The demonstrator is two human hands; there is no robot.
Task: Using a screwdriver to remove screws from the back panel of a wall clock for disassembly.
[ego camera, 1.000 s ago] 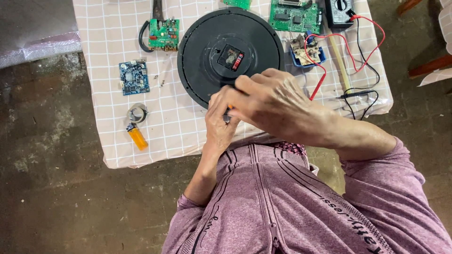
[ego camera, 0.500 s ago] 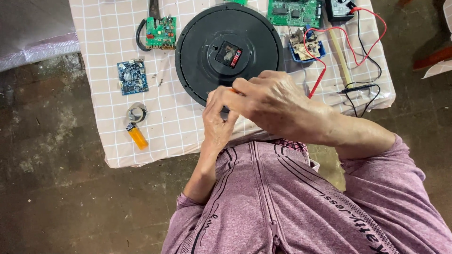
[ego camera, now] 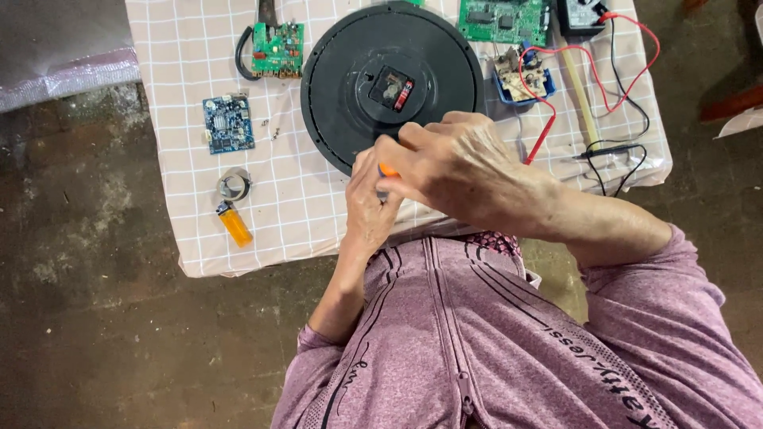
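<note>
A round black clock back (ego camera: 366,119) lies face down on the checked tablecloth (ego camera: 294,199), its small square movement with a battery (ego camera: 393,89) at the centre. My two hands meet at the clock's near edge. My right hand (ego camera: 465,171) is closed on a small orange-handled tool (ego camera: 388,170), only a sliver of which shows. My left hand (ego camera: 372,208) comes up from below, fingers curled against the same tool, right under my right hand. What the tool's tip touches is hidden by the hands.
A blue circuit board (ego camera: 229,124), a green board with black cable (ego camera: 276,49), a solder reel (ego camera: 234,185) and an orange lighter (ego camera: 235,226) lie left. At right sit a green board (ego camera: 502,19), blue tray of parts (ego camera: 520,75), red and black meter leads (ego camera: 620,87).
The view has shifted slightly; both hands stay together at the clock's near edge, and the orange tool handle now shows between them.
</note>
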